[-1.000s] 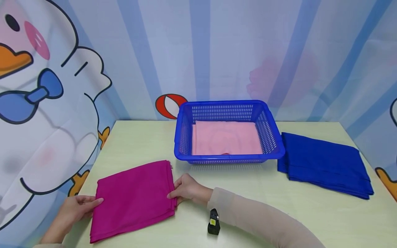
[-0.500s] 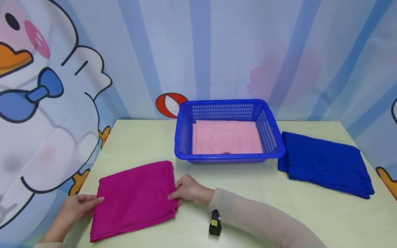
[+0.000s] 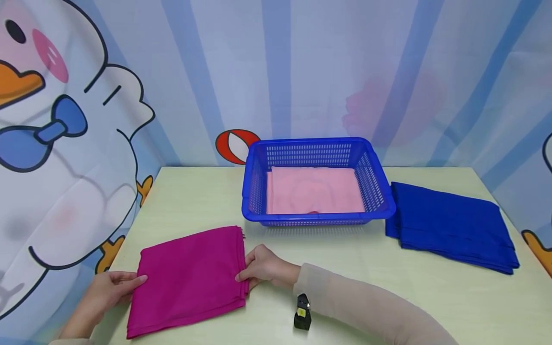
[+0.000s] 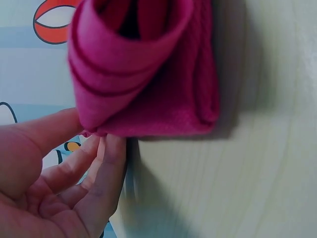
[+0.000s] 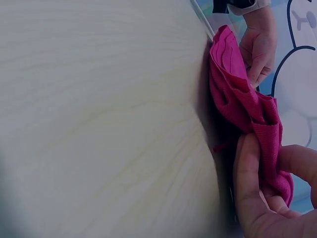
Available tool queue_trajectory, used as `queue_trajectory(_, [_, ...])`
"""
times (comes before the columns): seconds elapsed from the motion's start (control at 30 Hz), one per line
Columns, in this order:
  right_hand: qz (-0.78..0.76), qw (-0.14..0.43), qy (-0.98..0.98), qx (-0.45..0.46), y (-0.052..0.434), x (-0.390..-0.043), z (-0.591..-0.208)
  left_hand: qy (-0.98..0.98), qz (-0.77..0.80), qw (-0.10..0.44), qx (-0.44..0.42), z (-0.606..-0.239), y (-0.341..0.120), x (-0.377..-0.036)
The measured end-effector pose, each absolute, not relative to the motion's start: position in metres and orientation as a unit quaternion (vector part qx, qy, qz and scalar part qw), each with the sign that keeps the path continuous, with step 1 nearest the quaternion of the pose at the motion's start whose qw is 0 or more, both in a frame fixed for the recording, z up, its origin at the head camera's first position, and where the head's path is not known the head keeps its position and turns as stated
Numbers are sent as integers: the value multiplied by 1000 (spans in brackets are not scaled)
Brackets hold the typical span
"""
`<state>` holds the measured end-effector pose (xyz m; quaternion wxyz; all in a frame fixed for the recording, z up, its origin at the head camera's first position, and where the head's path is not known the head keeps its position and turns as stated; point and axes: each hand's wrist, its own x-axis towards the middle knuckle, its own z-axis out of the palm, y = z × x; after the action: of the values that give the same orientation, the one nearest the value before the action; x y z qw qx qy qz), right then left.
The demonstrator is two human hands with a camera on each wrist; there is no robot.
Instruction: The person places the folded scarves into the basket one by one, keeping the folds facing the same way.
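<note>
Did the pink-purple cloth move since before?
Yes, a little. The magenta folded cloth slid right, toward the blue basket; its left edge sits farther from the table's left edge.

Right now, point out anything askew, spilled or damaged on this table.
Only small things: the folded magenta cloth lies skewed to the table edge, held at its sides by the left hand and right hand, and the folded dark blue cloth also sits at an angle. The blue plastic basket looks intact; nothing is spilled.
</note>
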<state>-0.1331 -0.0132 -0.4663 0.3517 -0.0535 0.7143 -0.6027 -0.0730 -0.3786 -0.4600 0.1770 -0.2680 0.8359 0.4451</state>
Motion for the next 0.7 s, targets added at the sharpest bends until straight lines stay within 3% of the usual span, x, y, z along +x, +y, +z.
queue_trajectory(0.7, [-617,366,695,-51,-1,-127,-468,828,450,178,-282,-469,-374,-74])
